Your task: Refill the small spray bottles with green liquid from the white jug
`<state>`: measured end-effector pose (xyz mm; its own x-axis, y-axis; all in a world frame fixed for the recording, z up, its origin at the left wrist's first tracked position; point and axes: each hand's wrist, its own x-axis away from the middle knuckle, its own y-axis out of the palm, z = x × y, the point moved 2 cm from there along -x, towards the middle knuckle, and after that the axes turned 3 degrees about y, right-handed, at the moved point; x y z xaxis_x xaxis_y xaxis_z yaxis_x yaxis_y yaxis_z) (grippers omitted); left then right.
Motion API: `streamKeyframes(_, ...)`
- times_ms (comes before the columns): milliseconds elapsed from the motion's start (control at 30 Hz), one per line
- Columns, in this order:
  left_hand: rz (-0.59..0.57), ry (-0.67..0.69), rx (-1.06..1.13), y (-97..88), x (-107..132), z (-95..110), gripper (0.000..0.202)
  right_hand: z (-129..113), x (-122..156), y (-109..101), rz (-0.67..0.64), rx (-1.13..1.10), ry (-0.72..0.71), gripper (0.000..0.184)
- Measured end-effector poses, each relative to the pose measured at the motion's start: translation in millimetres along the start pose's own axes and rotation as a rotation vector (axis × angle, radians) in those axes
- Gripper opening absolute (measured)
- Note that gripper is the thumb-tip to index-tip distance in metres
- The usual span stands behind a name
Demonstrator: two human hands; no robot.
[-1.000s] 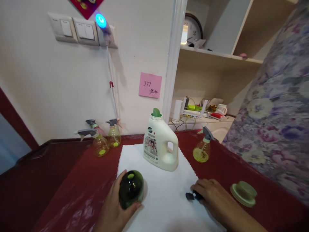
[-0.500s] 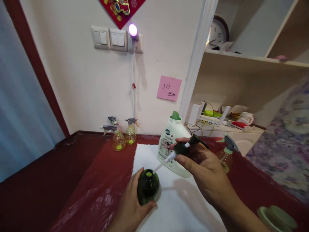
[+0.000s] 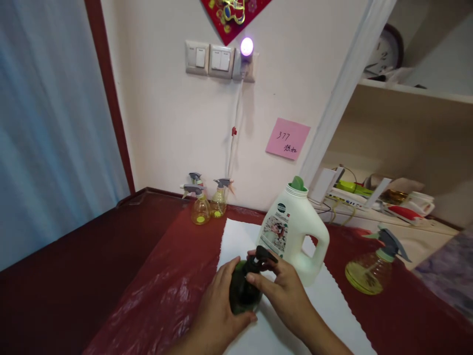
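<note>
we have both hands on a dark green spray bottle [image 3: 242, 291] that stands on the white cloth [image 3: 332, 315] in the middle of the red-covered table [image 3: 155, 296], just in front of the big white detergent jug [image 3: 295, 229]. our left hand [image 3: 218, 308] is wrapped around the bottle's round belly from the left and closed on it, thumb curling under the near side. our right hand [image 3: 286, 288] is closed on the black trigger head [image 3: 260, 256] sitting at the bottle's neck, fingertips pinching around the collar; whether the head is threaded on or only resting there we cannot tell. the bottle looks like thin, smooth plastic, so we judge it light and a bit slippery, likely to dent if squeezed hard and to spin in the palm unless the belly is held firmly. the best hold seems to be just what we have: palm around the widest part of the body, fingers on the ribbed collar rather than on the trigger lever, which would flex. how much liquid is inside is hard to see through the dark wall. two small yellow spray bottles [image 3: 201, 209] stand near the wall, and a third yellow sprayer [image 3: 369, 271] sits well to the right
</note>
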<state>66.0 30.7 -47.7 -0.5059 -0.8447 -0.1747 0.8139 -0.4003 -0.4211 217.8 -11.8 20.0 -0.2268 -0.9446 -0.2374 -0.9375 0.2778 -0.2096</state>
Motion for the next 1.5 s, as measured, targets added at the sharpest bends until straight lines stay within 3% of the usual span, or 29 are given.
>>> streamKeyframes(133, -0.004, 0.011, -0.005, -0.5, -1, 1, 0.097, 12, 1, 3, -0.007, 0.084, -0.005, 0.032)
streamKeyframes(333, -0.001, 0.012, -0.008, -0.5, 0, 3, 0.098, 10, -4, -2, -0.075, 0.236, -0.012, 0.032)
streamKeyframes(500, -0.005, -0.002, -0.024, 0.2, 2, 1, 0.101, 5, -1, -7, -0.175, 0.242, 0.048, 0.046)
streamKeyframes(600, -0.002, -0.001, -0.037, 0.5, 3, 0, 0.1, 6, 0, -5, -0.171, 0.209, 0.023, 0.033)
streamKeyframes(700, 0.007, 0.001, -0.043, 1.1, 3, -1, 0.102, 13, -2, -2, -0.061, 0.236, -0.045, 0.023)
streamKeyframes(833, 0.004, 0.003, -0.04, 1.3, 3, -1, 0.101, 21, -2, -1, -0.011, 0.266, -0.036, 0.032)
streamKeyframes(933, 0.007, 0.001, -0.032, 1.5, 3, -1, 0.099, 20, 1, -5, -0.076, 0.191, 0.005, 0.058)
streamKeyframes(1000, 0.014, 0.008, -0.03, 1.8, 2, -1, 0.1, 19, 1, -5, -0.086, 0.125, -0.002, 0.049)
streamKeyframes(1100, 0.018, 0.02, -0.025, 2.1, 1, -2, 0.101, 22, -1, -2, 0.001, 0.101, -0.019, 0.028)
streamKeyframes(1200, 0.023, 0.022, -0.017, 1.5, 1, -2, 0.099, 27, -1, 1, 0.051, 0.11, 0.004, 0.033)
streamKeyframes(1333, 0.011, 0.026, -0.03, 0.6, 1, 0, 0.096, 23, 2, 1, -0.025, 0.075, 0.009, 0.05)
streamKeyframes(1500, 0.011, 0.045, -0.027, 1.2, 2, -2, 0.095, 19, 2, 5, -0.001, 0.054, -0.031, 0.023)
